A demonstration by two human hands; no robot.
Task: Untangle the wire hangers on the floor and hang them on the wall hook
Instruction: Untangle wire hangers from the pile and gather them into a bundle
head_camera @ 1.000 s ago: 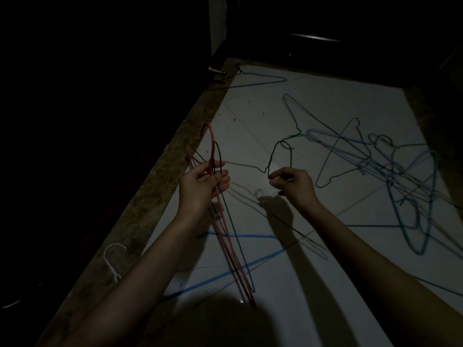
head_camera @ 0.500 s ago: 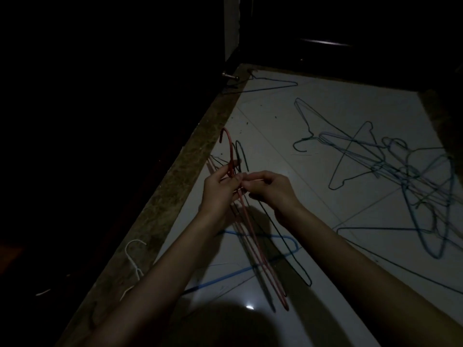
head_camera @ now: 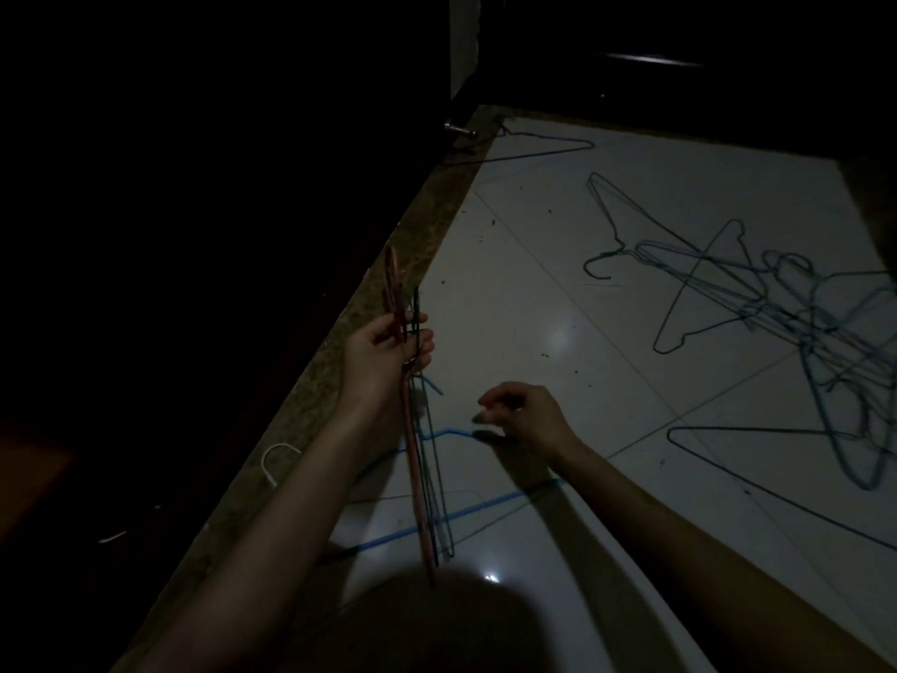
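A: Our left hand [head_camera: 388,352] grips the hanger bundle [head_camera: 417,459] near the hooks, the rest hanging below.
B: Right hand [head_camera: 526,417] loosely curled, holding nothing, just above blue hanger [head_camera: 451,519] on floor.

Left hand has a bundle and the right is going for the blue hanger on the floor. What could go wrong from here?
1. The left hand grips several hangers whose lower ends hang low over the blue hanger; lifting it may snag them.
2. The right hand reaches in dim light, so thin wire is easy to miss.
3. The tangled pile looks heavily interlocked; pulling one hanger could drag the rest.
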